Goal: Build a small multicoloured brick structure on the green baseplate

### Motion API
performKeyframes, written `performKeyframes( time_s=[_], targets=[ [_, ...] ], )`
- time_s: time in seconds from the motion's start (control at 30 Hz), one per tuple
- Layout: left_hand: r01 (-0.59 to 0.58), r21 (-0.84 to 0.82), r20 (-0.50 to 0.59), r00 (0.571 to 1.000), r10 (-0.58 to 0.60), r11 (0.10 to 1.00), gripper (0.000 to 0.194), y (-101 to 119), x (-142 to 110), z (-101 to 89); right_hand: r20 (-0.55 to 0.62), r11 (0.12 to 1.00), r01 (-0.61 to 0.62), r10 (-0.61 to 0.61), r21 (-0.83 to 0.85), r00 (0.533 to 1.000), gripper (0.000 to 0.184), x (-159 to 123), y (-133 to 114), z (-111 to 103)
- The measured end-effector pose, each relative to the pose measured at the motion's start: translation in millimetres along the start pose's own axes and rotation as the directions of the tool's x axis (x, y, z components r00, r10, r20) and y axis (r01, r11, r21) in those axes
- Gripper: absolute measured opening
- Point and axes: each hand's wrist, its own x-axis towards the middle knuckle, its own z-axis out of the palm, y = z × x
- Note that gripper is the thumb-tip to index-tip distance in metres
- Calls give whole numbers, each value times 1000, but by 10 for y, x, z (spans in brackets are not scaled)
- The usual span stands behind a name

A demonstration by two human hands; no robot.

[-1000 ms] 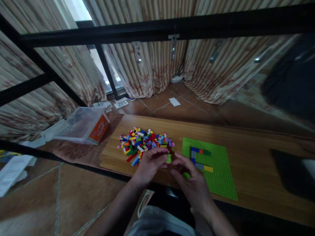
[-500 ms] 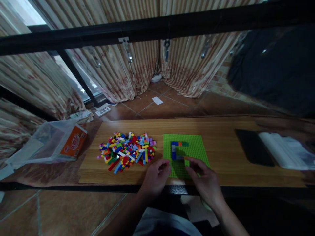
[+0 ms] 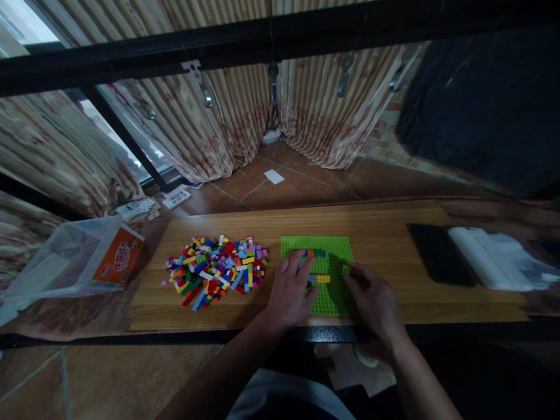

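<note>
Left hand point(image 3: 289, 291): laid open over the left part of the baseplate point(image 3: 328, 306), fingers extended and covering part of the built rows. Fingertip contact with the bricks cannot be confirmed.

Right hand point(image 3: 375, 294): thumb and fingers pinch a small green brick point(image 3: 345, 270) at the right edge of the baseplate. Whether the brick touches the studs cannot be told.

Step in hand, as judged: positioning the pinched brick while the left hand steadies the plate. The next move calls for aligning it square to the studs, then applying even downward pressure; a skewed brick would seat poorly.

On the baseplate, the yellow brick point(image 3: 324, 279) ends the nearer row; the dark green brick point(image 3: 320, 254) ends the farther one. The loose bricks point(image 3: 219, 271) lie to the left on the board point(image 3: 371, 224).
</note>
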Motion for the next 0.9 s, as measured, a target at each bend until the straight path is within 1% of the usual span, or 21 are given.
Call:
performKeyframes(
  time_s=[0.1, 0.17, 0.23, 0.37, 0.5, 0.67, 0.8, 0.9],
  targets=[
    [-95, 41, 61, 994, 92, 995, 45, 85, 50, 77, -24, 996, 56, -58, -74, 998, 45, -22, 35, -31],
    [-122, 63, 95, 989, 115, 991, 44, 137, -13, 160, -29, 987, 91, -95, -132, 995, 43, -34, 68, -48],
    [-128, 90, 117, 986, 117, 988, 46, 180, -125, 256, -20, 979, 115, -120, -170, 993, 41, -39, 101, -55],
    [-163, 138, 115, 982, 148, 977, 54, 231, -335, 425, 21, 960, 165, -165, -225, 986, 39, -28, 161, -51],
    [-179, 177, 98, 982, 163, 968, 56, 237, -398, 496, 58, 932, 227, -220, -282, 974, 37, 11, 192, -61],
    [-186, 186, 92, 981, 171, 965, 55, 221, -394, 504, 99, 930, 276, -259, -244, 961, 36, 138, 87, -32],
    [-191, 168, 73, 981, 181, 967, 53, 210, -401, 515, 148, 933, 314, -290, -174, 946, 33, 283, -65, 102],
    [-195, 163, 47, 981, 190, 967, 53, 200, -406, 536, 182, 940, 305, -276, -155, 944, 32, 367, -126, 217]
  ],
)
